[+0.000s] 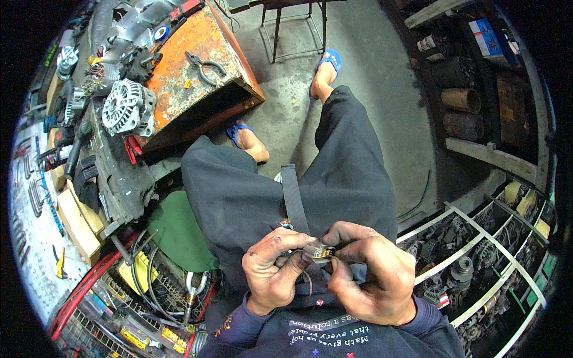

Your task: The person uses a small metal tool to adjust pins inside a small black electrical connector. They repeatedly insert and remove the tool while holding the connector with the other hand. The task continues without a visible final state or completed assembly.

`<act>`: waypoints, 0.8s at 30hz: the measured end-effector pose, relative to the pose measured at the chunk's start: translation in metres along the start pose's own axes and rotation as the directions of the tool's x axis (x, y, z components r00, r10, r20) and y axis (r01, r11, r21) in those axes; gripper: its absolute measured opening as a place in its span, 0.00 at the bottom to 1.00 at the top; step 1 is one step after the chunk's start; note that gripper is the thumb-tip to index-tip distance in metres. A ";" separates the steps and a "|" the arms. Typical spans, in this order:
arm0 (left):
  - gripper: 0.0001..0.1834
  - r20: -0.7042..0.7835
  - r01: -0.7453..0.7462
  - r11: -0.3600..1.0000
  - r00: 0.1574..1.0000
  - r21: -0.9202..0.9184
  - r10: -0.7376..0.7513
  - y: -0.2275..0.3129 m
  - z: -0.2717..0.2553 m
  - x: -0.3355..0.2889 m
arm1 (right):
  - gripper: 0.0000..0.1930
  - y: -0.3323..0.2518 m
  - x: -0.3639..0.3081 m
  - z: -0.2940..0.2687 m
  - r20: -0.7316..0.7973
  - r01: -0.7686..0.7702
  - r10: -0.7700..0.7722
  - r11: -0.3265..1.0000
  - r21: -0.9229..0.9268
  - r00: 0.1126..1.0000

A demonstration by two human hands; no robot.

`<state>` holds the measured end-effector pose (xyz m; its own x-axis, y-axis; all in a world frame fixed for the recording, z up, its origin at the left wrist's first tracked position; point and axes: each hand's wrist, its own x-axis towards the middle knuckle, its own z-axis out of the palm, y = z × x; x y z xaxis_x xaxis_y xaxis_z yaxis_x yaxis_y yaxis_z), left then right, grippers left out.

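Observation:
Over my lap, my left hand (271, 271) and my right hand (376, 268) pinch a small grey block-shaped part (320, 253) between them. Brass-coloured contacts show on its open face, and it looks like an electrical piece, though its exact kind is unclear. My left thumb and forefinger close on its left side; the right fingertips press its right end. A thin reddish-brown wire (308, 283) hangs beneath the left fingers. Some of the part is covered by my fingers.
To the left, a worn orange metal box (179, 65) carries pliers (205, 67), with a silver alternator (126, 107) beside it. A green round seat (179, 232) stands near my left knee. On the right, a pale metal rack (477, 235) holds several dark machine parts.

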<state>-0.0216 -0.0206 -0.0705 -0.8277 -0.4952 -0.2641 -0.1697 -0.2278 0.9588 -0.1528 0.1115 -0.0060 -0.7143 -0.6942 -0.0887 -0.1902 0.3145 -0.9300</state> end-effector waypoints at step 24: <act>0.15 0.024 0.084 0.975 0.996 -0.208 -0.081 -0.002 0.008 0.000 | 0.15 0.010 0.002 -0.005 0.087 0.061 -0.084 0.969 0.241 0.993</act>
<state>-0.0250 -0.0135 -0.0716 -0.8237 -0.4551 -0.3382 -0.1238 -0.4378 0.8905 -0.1597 0.1161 -0.0135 -0.6345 -0.7719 -0.0410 -0.0652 0.1063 -0.9922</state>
